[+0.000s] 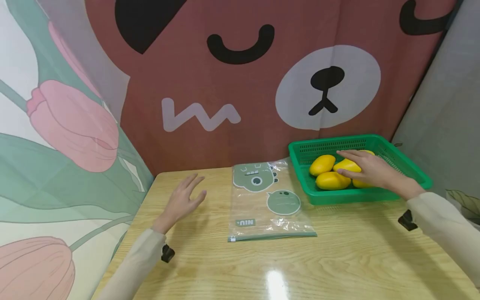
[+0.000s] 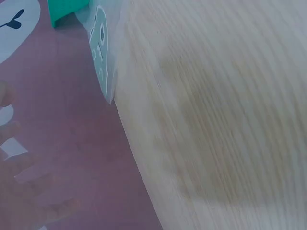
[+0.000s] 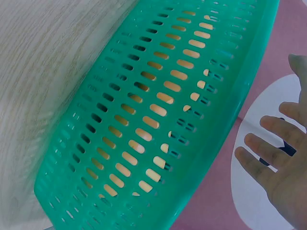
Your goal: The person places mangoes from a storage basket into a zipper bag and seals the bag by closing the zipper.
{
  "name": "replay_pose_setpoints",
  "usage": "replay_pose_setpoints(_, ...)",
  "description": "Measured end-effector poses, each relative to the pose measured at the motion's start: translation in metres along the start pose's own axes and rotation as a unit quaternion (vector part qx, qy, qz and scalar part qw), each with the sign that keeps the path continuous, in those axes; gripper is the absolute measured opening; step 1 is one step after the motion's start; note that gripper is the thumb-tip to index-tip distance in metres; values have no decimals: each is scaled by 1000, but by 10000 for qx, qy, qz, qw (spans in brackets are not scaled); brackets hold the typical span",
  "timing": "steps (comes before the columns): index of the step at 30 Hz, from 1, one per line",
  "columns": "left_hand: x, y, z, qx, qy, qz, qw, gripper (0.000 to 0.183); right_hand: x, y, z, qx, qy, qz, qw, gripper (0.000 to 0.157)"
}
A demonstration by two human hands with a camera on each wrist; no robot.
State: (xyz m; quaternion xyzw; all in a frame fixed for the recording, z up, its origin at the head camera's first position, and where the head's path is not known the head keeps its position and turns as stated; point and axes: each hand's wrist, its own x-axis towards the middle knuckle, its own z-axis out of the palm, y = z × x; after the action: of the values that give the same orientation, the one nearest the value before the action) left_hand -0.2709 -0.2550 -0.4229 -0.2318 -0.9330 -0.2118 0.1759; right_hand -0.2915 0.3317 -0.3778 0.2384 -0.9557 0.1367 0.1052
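Several yellow mangoes (image 1: 322, 165) lie in a green plastic basket (image 1: 360, 199) at the back right of the table. Over them reaches my right hand (image 1: 369, 168), fingers extended and thumb apart, hiding part of the fruit. In the right wrist view that hand (image 3: 283, 153) shows spread fingers above the basket rim, holding nothing. My left hand (image 1: 181, 202) hovers over the table's left side, fingers loosely extended around nothing. Between the hands a clear zip bag (image 1: 247, 208) with green cartoon prints lies flat, its slider edge facing me.
The wooden table (image 1: 210, 266) reaches back to a brown hanging cloth (image 1: 262, 141) printed with a bear face. A tulip-patterned cloth (image 1: 75, 125) hangs along the left side. The basket's near left corner overlaps the bag's right side in the head view.
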Motion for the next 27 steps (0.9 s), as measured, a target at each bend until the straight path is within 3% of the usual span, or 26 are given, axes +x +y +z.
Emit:
replay_pose_setpoints(18,-2,8,4,-138,-52,177,9997,54,3,5,8,222,-20,-50,9997,64)
replay_pose_setpoints(27,-1,15,7,0,45,482,9988,54,2,7,8,310,-66,-25,9995,62)
